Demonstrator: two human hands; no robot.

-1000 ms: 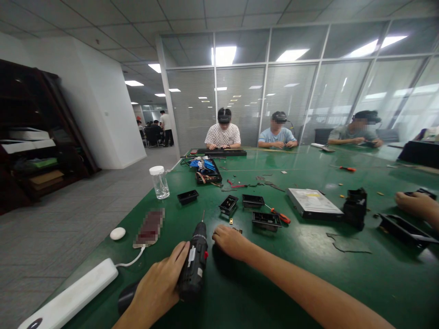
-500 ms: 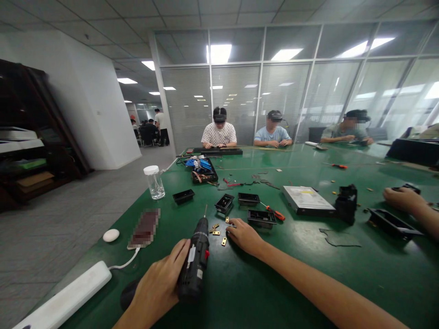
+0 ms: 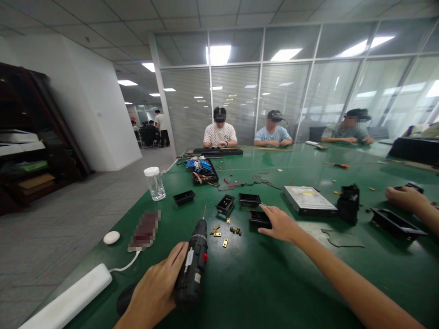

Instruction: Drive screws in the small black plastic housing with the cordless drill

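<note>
Fingers [image 3: 272, 212] spread, our right hand [image 3: 283, 225] flanks a black housing [image 3: 256, 220]; our left hand [image 3: 159, 276] clasps the drill [image 3: 192, 265], whose swing could scatter brass plates [image 3: 225, 243].

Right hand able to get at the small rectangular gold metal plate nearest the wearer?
Probably yes: bare green tabletop lies between the right hand and that small rectangular gold metal plate; the small brass-coloured bits sit slightly farther back, seemingly not blocking.

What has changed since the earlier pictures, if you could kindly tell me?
The right hand has moved rightward, away from the brass plates and small brass fittings, now uncovered, to a black housing, partly hiding it; whether it grips is unclear. The left hand still holds the cordless drill.
</note>
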